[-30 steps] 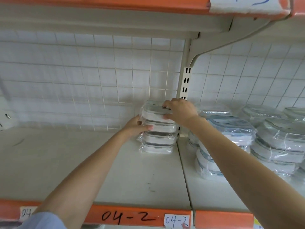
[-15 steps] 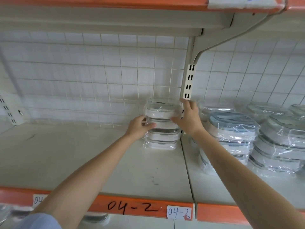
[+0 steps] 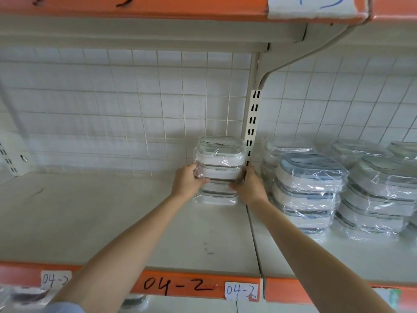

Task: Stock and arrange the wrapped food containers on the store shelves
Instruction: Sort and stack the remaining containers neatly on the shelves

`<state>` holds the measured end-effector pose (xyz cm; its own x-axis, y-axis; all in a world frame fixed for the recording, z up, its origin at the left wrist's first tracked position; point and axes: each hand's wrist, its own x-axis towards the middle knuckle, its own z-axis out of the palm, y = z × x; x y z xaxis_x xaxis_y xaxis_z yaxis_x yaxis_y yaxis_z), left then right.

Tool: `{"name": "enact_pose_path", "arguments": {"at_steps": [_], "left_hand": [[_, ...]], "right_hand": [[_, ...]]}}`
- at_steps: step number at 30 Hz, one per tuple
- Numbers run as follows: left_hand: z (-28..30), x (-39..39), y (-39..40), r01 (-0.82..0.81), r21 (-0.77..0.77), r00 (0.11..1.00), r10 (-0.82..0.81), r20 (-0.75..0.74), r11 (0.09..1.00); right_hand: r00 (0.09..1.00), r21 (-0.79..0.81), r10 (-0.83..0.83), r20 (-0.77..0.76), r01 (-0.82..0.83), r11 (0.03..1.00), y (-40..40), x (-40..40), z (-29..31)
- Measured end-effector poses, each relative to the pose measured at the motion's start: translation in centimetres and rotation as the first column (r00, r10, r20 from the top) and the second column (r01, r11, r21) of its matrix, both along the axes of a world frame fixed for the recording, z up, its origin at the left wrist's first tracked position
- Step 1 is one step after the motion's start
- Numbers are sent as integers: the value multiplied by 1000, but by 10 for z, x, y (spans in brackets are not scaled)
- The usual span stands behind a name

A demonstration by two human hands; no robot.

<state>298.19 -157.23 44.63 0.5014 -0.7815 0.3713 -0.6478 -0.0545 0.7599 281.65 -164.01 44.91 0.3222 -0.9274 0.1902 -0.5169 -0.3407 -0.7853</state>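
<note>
Along the orange front strip [image 3: 158, 283] of the shelf [image 3: 101, 222], "04-2" is handwritten in black marker, and a white paper tag [image 3: 241, 291] beside it repeats "04-2"; a second tag [image 3: 55, 279] farther left reads "04-" with the last mark partly hidden. On the strip of the shelf above, a white label [image 3: 311, 5] carries blue writing cut off by the frame edge.

At the back right corner of the shelf bay, against the wire grid [image 3: 135, 109] and just beside the slotted upright [image 3: 253, 123], stands the stack of wrapped containers [image 3: 220, 159], four high, lids up, long sides running left to right. The left hand [image 3: 186, 182] grips the stack's left side at the second container, fingers curled onto the film. The right hand [image 3: 250, 187] clasps the right side at the same height. Half a second ago the right hand was higher, near the top container; it has dropped level with the left.

Right of the upright, more wrapped stacks [image 3: 311, 190] fill the neighbouring bay.
</note>
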Motion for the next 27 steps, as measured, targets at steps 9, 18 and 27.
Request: {"name": "enact_pose_path", "arguments": {"at_steps": [9,18,27], "left_hand": [[4,13,-2,28,66,999,-25,-37,997],[1,11,-1,2,35,1000,-2,0,999],[-2,9,-9,-20,131,1000,22,-15,991]], "right_hand": [[999,0,25,-40,-25,1000,-6,4,6],[1000,-23,13,-28,-14,1000,-4,6,7],[993,-4,16,-115,-17,1000,-10,14,11]]}}
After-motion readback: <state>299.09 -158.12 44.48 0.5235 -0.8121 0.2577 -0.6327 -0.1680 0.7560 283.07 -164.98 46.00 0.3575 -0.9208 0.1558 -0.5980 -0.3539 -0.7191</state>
